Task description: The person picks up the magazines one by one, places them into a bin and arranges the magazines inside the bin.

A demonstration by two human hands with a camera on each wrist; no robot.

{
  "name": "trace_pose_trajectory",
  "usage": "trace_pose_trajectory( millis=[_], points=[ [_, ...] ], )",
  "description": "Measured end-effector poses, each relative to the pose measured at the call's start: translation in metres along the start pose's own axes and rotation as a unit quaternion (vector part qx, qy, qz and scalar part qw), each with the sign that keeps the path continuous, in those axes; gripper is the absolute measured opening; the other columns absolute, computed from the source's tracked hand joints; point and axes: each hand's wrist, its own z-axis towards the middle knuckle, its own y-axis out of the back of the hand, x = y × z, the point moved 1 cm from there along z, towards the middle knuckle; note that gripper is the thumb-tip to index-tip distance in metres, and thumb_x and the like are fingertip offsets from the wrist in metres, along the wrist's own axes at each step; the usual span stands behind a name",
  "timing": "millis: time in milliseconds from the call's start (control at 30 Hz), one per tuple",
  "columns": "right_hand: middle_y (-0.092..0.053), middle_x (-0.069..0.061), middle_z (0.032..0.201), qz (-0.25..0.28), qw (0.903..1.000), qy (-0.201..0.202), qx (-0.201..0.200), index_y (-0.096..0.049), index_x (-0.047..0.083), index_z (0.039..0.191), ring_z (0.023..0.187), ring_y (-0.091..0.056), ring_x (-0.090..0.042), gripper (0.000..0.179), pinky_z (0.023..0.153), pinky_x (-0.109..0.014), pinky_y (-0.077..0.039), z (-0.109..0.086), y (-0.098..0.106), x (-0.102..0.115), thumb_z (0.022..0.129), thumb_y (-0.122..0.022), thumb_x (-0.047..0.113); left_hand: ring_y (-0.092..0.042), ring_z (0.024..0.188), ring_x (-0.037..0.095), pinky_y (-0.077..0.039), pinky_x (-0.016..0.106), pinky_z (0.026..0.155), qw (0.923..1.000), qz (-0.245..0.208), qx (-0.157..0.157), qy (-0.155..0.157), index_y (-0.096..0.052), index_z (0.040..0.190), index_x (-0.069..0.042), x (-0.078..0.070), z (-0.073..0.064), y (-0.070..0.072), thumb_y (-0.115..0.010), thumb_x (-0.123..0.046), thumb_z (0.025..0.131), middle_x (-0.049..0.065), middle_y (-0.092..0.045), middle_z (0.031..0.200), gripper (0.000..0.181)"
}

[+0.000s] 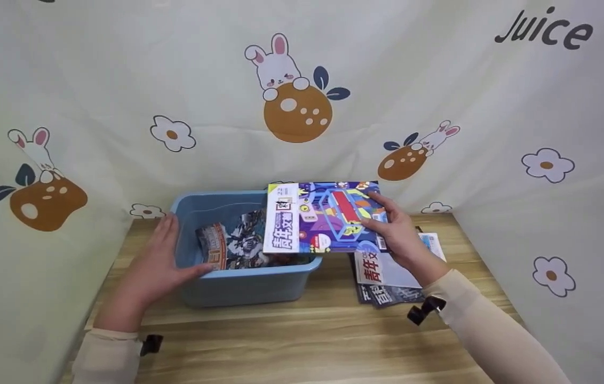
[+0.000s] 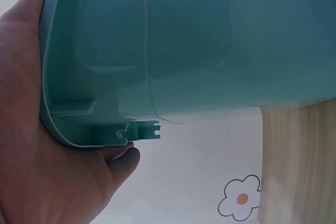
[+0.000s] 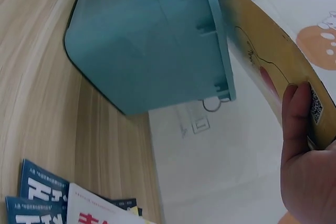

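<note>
My right hand pinches the right end of a magazine with a purple picture cover and a white title strip. Its left part reaches over the right side of a blue plastic bin; its tan underside shows in the right wrist view. Round the bin's near left corner, my left hand holds the rim, thumb along the front edge and fingers down the left side. A dark-covered magazine lies inside the bin, partly hidden by the held one.
On the wooden table to the bin's right lie several magazines, a white-covered one over dark blue ones. A pale curtain printed with rabbits and oranges hangs behind and on both sides.
</note>
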Motion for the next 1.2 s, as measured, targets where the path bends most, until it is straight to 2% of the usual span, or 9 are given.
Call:
trace_pose_trajectory(
  millis=[433,967,1200],
  points=[
    [-0.048,-0.014,0.161,0.0,0.9993,0.022,0.031,-0.053,0.035,0.165,0.126,-0.069,-0.037,0.075,0.098,-0.042,-0.066,0.015,-0.059,0.005,0.1,-0.084,0.013,-0.001,0.167,0.052,-0.019,0.076,0.127,0.9999,0.001,0.001,0.013,0.0,0.174,0.005,0.002,-0.004,0.001,-0.077,-0.083,0.086,0.027,0.007,0.182,0.146],
    [-0.053,-0.014,0.159,-0.07,0.9958,0.041,0.042,-0.055,0.029,0.164,0.131,-0.065,-0.033,0.074,0.104,-0.04,-0.063,0.015,-0.113,0.007,0.098,-0.085,0.009,0.001,0.168,0.051,-0.021,0.077,0.125,0.9991,0.007,0.017,0.039,0.003,0.175,0.0,-0.004,0.0,-0.002,-0.073,-0.088,0.083,0.027,0.008,0.182,0.149],
    [-0.055,-0.017,0.158,-0.083,0.994,0.058,0.041,-0.054,0.021,0.164,0.133,-0.063,-0.032,0.075,0.108,-0.042,-0.059,0.014,-0.133,0.006,0.097,-0.083,0.005,-0.002,0.167,0.053,-0.024,0.078,0.124,0.9996,0.01,0.013,0.025,-0.001,0.174,0.005,-0.003,0.003,-0.002,-0.077,-0.084,0.084,0.031,0.002,0.181,0.147]
  ],
)
